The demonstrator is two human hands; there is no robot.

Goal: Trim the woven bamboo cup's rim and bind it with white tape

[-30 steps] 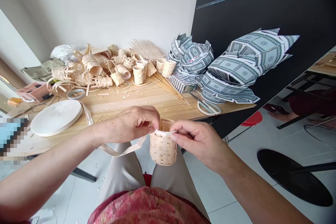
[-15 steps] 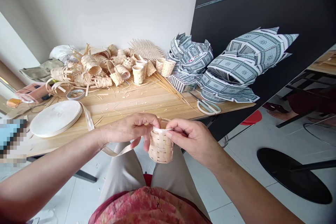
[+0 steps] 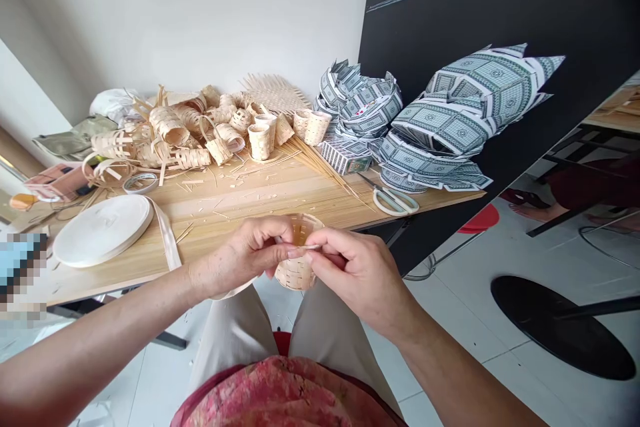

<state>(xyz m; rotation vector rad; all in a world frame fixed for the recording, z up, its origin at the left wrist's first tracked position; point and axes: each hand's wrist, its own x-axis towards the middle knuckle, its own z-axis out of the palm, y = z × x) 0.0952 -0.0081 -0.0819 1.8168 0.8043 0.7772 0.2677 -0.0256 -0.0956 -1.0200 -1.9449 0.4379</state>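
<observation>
A small woven bamboo basket is held over my lap, tipped so its open mouth faces away. My left hand is closed on its left rim, pinching a white tape strip against the edge. My right hand is closed on the right rim, thumb and forefinger pinching the same tape end. The tape runs from a flat white roll on the wooden table down to the basket.
A heap of woven baskets and bamboo strips covers the table's far side. Folded patterned paper boxes lie to the right, with white-handled scissors by the edge. A small tape ring lies left. A black stool stands on the floor.
Both hands drew together and rose slightly; the basket tipped from upright toward the table, so more of it hides behind my fingers. The loose tape loop under my left hand has shortened.
</observation>
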